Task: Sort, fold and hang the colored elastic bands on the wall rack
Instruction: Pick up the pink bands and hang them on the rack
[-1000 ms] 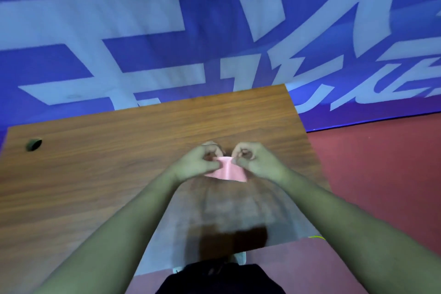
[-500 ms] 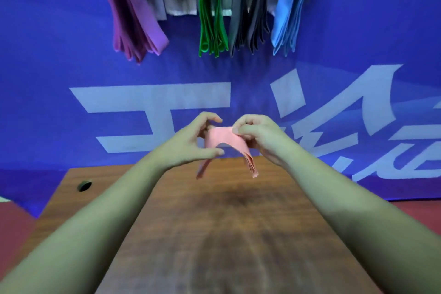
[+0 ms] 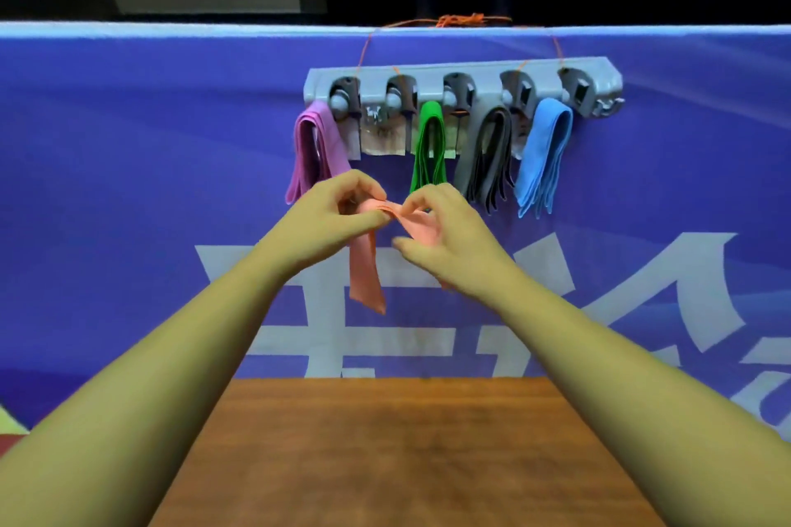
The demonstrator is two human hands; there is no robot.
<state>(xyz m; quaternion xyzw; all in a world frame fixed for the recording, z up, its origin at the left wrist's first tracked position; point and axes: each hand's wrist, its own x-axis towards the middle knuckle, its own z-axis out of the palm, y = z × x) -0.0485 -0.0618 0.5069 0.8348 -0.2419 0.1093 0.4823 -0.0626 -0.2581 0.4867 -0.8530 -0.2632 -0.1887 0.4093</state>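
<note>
Compared with half a second ago, both hands are higher, now level with the hanging band ends; the whole grey plastic wall rack (image 3: 462,75) is in view. Left hand (image 3: 331,218) pinches the folded top of the pink elastic band (image 3: 366,270) between thumb and fingers; right hand (image 3: 445,235) pinches the same fold, its lower fingers loose. Band tail hangs free above the brown wooden table (image 3: 406,454).

Count: one rack, five clips. Four hung bands: purple band (image 3: 310,150), green band (image 3: 430,145), dark grey band (image 3: 488,158), light blue band (image 3: 543,154). One pink band in hand.

Four folded bands (image 3: 492,158) are hanging side by side from the wall rack (image 3: 462,75). Both hands are holding another band (image 3: 366,270) below it, above the table (image 3: 402,454).
</note>
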